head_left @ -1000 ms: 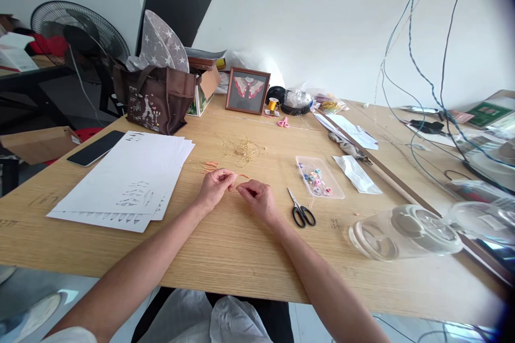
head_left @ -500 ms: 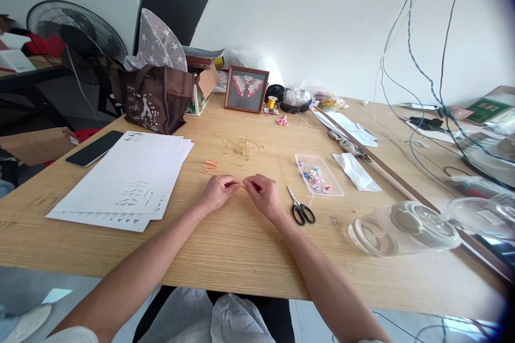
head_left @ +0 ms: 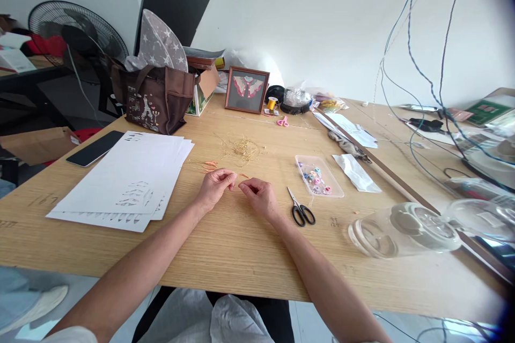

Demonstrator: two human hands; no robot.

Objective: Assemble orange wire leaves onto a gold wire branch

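Close by, small coloured bobbins [head_left: 316, 178] crowd a clear tray [head_left: 335, 185]

Inside the open tray the bobbins sit toward the left and near side, with bare plastic on the right. Toward the back, a brown bag [head_left: 169, 97] stands with a star-patterned grey cloth [head_left: 161, 40] rising from its mouth. Beside the picture frame [head_left: 247, 89], a black round container [head_left: 295, 110] has crumpled clear plastic [head_left: 296, 96] in its top. On the right is a transparent jar [head_left: 386, 230]; its contents are too unclear to tell.

Both forearms reach in from the near edge, angled toward each other. The left hand [head_left: 216, 187] and right hand [head_left: 259, 196] are close but apart, fingers curled. On each, thumb and forefinger are narrowed to a pinch. A thin orange piece [head_left: 244, 176] shows at the gap between them; which fingertips grip it, I cannot tell. Beyond the left hand, more orange pieces [head_left: 210, 165] lie on the table near tangled gold wire [head_left: 243, 148].
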